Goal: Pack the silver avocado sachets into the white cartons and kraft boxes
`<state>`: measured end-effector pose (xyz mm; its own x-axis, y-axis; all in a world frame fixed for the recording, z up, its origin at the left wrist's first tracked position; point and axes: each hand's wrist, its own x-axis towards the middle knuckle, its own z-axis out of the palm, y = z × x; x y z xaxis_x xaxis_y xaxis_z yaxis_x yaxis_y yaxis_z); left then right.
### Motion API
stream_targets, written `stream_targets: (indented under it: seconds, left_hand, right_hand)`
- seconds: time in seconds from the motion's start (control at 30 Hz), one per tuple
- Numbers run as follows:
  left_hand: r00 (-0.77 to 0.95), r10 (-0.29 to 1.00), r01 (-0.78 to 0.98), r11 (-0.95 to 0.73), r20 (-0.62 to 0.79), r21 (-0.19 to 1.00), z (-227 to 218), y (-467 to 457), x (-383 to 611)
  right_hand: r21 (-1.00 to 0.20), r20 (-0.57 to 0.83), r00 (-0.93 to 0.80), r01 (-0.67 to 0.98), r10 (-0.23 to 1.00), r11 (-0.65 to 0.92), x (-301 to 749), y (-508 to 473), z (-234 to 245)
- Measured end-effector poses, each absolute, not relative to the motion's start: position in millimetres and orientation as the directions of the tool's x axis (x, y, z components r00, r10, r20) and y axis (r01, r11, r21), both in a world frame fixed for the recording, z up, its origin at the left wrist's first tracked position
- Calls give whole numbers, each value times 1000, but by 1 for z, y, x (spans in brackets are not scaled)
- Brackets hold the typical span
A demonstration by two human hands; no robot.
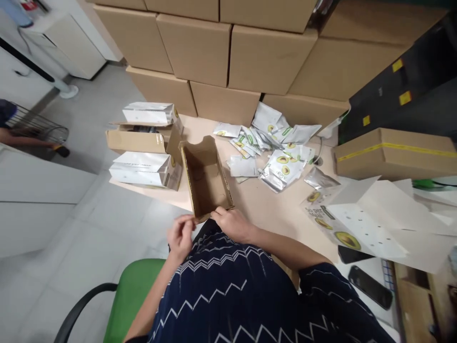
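Note:
An open brown cardboard box (226,185) stands at the table's near edge, right in front of my body, its bare brown inside facing up. My left hand (181,237) is at the box's near left corner, fingers curled and closed on the edge there. The near wall's rim, towards its right end, is gripped by my right hand (233,224), thumb and fingers closed over it. To the left of this box stand white printed cartons (141,167) and another brown box (135,141) with raised flaps and something dark inside.
Silver-white sachets (282,166) with avocado prints lie in a loose pile. Large cartons (271,57) are stacked behind. At right are an open white carton (357,224), a taped brown box (396,152) and a phone (370,287). A green chair (139,290) is below; another person's arm (26,139) shows far left.

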<state>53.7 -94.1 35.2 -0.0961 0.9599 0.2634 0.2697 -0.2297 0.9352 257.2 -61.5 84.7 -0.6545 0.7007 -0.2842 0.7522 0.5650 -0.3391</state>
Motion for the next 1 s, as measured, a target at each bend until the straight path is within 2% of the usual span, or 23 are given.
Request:
stream_targets:
  seconds: [0.07, 0.1, 0.13, 0.2, 0.33, 0.43, 0.5, 0.57, 0.67, 0.8, 0.9, 1.0]
  left_hand:
    - [316, 876, 284, -453, 364, 845, 57, -94, 69]
    - [381, 837, 319, -517, 392, 794, 64, -91, 77]
    - [385, 828, 384, -545, 408, 745, 68, -85, 85]
    - [365, 861, 564, -507, 354, 652, 68, -74, 96]
    - [328, 944, 842, -315, 48, 438, 51, -64, 105]
    - [334, 941, 902, -304, -51, 305, 42, -67, 105]
    - [350, 935, 914, -328, -54, 237, 39, -69, 103]
    - [337, 940, 929, -321, -62, 185, 36, -72, 97]
    - [298, 951, 944, -279, -89, 174, 26, -75, 86]
    - [281, 957, 933, -254, -76, 255, 12, -76, 79]
    - [258, 965, 920, -229, -52, 317, 9, -75, 80]
    - [260, 964, 908, -224, -56, 353, 9, -76, 85]
  right_hand:
    - [-390, -283, -670, 734, 687, 556, 259, -66, 81]
    - [-411, -277, -676, 726, 683, 551, 263, -68, 82]
    - [-433, -267, -686, 713, 677, 552, 267, -70, 85]
    - [-474, -234, -721, 670, 652, 572, 279, -69, 98]
    - [-495, -125, -736, 627, 665, 601, 289, -50, 138]
    - [-456, -40, -732, 619, 680, 640, 272, -26, 147]
    - [-389, -40, -706, 663, 707, 640, 262, -15, 133]
    - [-336, -72, -627, 747, 775, 573, 262, -8, 107]
    - [-399, -156, -524, 809, 837, 432, 284, -5, 62]
    - [-639, -294, -505, 735, 812, 225, 310, -7, 13]
    - [-794, -237, -515, 591, 824, 141, 310, -12, -5]
    - [-852, -200, -503, 513, 841, 104, 310, -20, -7]
